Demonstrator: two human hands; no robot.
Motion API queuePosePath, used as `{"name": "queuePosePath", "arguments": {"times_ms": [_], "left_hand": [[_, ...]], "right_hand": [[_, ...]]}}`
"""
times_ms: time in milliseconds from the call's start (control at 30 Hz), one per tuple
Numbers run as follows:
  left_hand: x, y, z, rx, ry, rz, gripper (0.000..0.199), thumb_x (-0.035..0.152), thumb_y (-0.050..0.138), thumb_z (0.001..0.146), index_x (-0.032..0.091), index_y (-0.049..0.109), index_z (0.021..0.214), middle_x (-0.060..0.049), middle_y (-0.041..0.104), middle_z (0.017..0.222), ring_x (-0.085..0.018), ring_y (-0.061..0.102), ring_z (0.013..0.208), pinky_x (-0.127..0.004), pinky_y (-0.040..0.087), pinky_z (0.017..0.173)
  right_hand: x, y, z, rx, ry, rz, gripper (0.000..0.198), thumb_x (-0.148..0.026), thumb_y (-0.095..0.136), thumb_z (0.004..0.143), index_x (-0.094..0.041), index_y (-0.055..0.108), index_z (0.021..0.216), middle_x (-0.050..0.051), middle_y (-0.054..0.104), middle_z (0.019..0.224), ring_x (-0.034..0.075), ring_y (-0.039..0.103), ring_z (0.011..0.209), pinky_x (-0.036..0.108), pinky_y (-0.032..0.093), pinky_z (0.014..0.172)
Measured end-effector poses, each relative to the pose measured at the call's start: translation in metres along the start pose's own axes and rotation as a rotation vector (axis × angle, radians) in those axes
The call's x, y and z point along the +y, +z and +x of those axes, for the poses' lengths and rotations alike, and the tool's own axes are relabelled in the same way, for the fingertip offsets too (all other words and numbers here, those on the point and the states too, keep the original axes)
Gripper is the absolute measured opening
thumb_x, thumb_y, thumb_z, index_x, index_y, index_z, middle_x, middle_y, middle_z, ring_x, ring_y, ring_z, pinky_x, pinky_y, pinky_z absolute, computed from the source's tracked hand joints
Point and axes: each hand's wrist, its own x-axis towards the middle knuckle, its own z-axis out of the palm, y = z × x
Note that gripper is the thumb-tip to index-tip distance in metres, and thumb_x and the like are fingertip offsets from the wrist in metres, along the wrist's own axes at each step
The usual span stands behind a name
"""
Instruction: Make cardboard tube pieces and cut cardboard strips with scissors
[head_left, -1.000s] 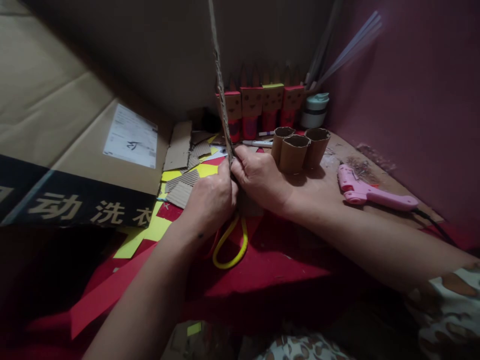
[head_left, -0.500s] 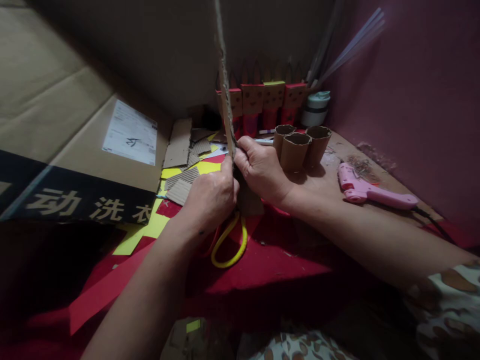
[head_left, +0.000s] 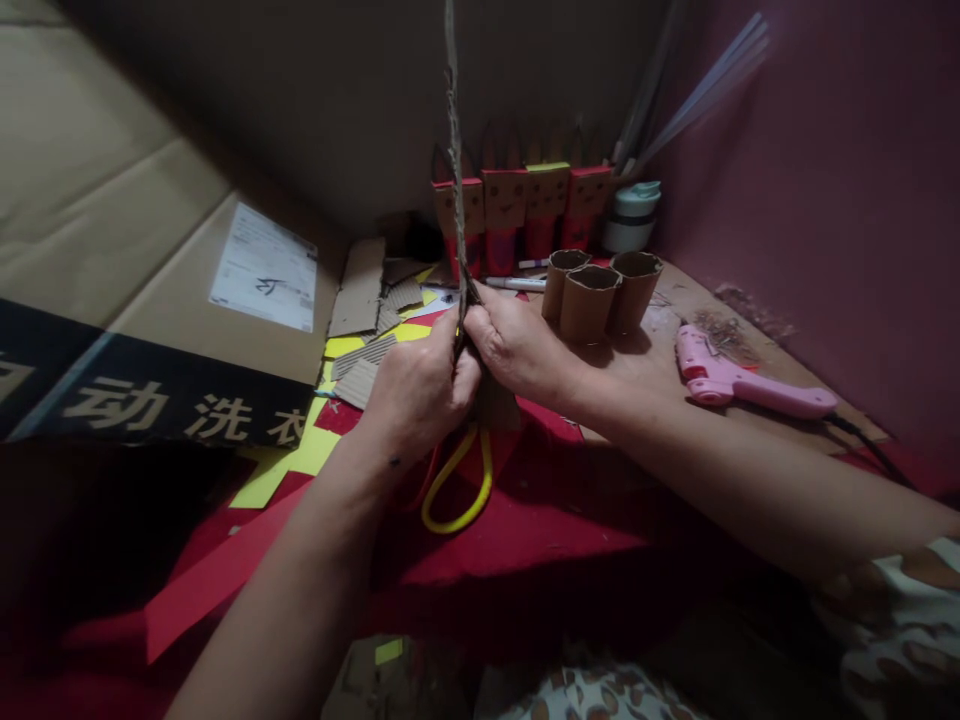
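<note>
A sheet of cardboard stands upright before me, its torn edge turned towards me. My left hand is closed on the cardboard's lower end. Right beside it, my right hand is closed on the same piece, and the knuckles of both hands nearly touch. Fingers hide the place where the cardboard is gripped. Below the hands lie scissors with a yellow handle loop on the red cloth; their blades are hidden.
Three cardboard tubes and a pink glue gun stand and lie at right. Behind are several cardboard figures and a lidded cup. A large carton fills the left, beside cardboard scraps and yellow paper.
The upright cardboard has turned more edge-on, its top shifting slightly right. Both hands have moved closer together and keep hold of it. The view of the carton has shifted a little right.
</note>
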Motion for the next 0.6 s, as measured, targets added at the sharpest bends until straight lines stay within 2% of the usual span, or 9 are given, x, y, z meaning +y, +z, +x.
{"name": "queuePosePath", "arguments": {"times_ms": [133,267,467,600], "left_hand": [[0.0,0.0,0.0,0.032,-0.033,0.005,0.027,0.019,0.042,0.081,0.01,0.058,0.1,-0.01,0.065,0.071,-0.021,0.06,0.061,-0.029,0.038,0.055],[-0.005,0.001,0.001,0.073,0.013,-0.094,0.024,0.018,0.04,0.081,0.013,0.06,0.094,-0.006,0.061,0.067,-0.017,0.054,0.058,-0.028,0.037,0.056],[-0.014,-0.005,0.004,0.058,0.05,-0.331,0.019,0.018,0.041,0.079,0.016,0.06,0.075,0.001,0.054,0.06,-0.011,0.044,0.053,-0.023,0.034,0.053],[-0.015,-0.005,0.006,0.059,0.053,-0.279,0.021,0.019,0.041,0.08,0.016,0.062,0.08,0.0,0.057,0.063,-0.012,0.047,0.055,-0.024,0.035,0.054]], "right_hand": [[-0.009,-0.002,-0.003,-0.033,0.002,-0.082,0.023,-0.017,0.039,0.084,-0.013,0.054,0.1,0.008,0.062,0.077,0.019,0.056,0.071,0.028,0.038,0.064],[-0.006,-0.001,-0.002,-0.025,-0.025,-0.11,0.022,-0.015,0.041,0.081,-0.013,0.055,0.097,0.007,0.061,0.073,0.019,0.056,0.068,0.028,0.038,0.063],[0.011,0.003,0.005,-0.012,-0.115,0.068,0.015,-0.015,0.036,0.08,-0.017,0.05,0.078,0.005,0.059,0.076,0.016,0.051,0.07,0.028,0.039,0.069],[0.013,0.003,0.007,-0.041,-0.13,0.184,0.012,-0.014,0.036,0.079,-0.018,0.048,0.077,0.004,0.058,0.078,0.015,0.05,0.072,0.028,0.04,0.071]]}}
